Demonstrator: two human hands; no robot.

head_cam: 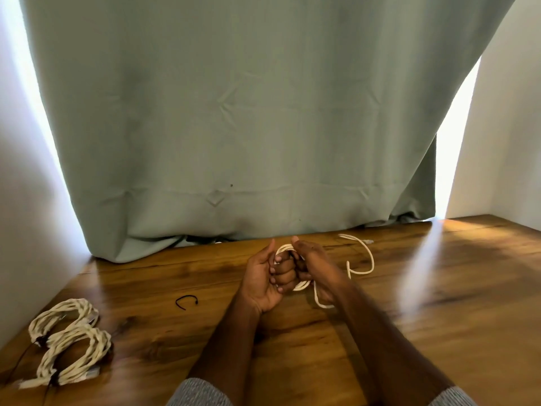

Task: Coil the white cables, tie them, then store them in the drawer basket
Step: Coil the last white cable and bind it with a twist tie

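Two hands meet over the middle of a glossy wooden tabletop (409, 332), well in from its edges; the left hand (265, 284) has its fingers curled round a small coil of white cable (288, 249), and the right hand (311, 265) grips the same coil from the other side, thumb raised; the cable's loose tail (370, 259) loops away over the wood toward the far right corner, its tip lying near the far edge; a grey-green curtain (234, 112) hangs behind the far edge, with white walls at both sides and bright daylight showing past its folds; a band of glare crosses the right part of the wood; near the left edge lie two tied bundles of white cable (68, 341), side by side and touching, the nearer one close to the near-left corner; a small black tie (186, 301) lies bent in a curve on bare wood between the bundles and the left hand; most of the coil is hidden by the fingers, so its turns cannot be counted; grey sleeves (199, 392) are cut off at the bottom; the right half of the tabletop holds only the tail
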